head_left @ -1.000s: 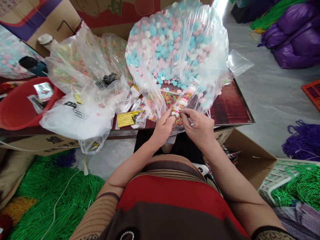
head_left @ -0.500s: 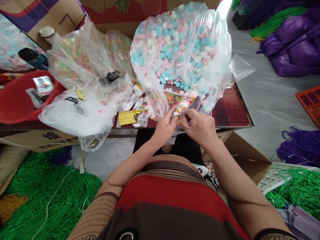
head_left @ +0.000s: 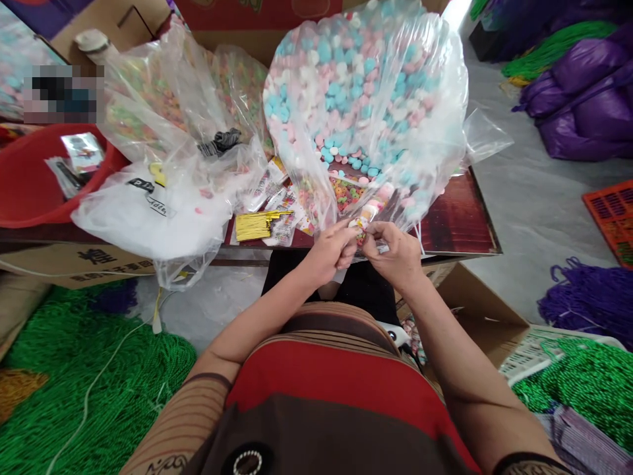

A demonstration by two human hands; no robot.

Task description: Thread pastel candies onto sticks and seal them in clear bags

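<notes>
At the table's front edge, a small clear packet of colourful candies (head_left: 374, 206) lies between my hands. My left hand (head_left: 331, 254) is at its near end, index finger stretched along it and the other fingers curled. My right hand (head_left: 395, 251) pinches the packet's near end between thumb and index finger. Behind them a large clear bag (head_left: 341, 79) of pink, blue and white candies lies open, some of them loose at its mouth. Ring-shaped candies (head_left: 346, 192) show under the plastic. To the left of my hands is a bundle of yellow twist ties (head_left: 253, 226) on printed packets.
A red basin (head_left: 24, 204) holding small packets stands at the far left, beside bags of ring candies (head_left: 143, 92) and a white plastic bag (head_left: 163, 218). Below are an open cardboard box (head_left: 479, 316) and green strands (head_left: 123, 389). Purple bundles (head_left: 583, 92) lie on the floor.
My left hand has shifted slightly down, its index finger now extended and other fingers curled. My right hand has moved slightly down and left. The view has shifted a little.
</notes>
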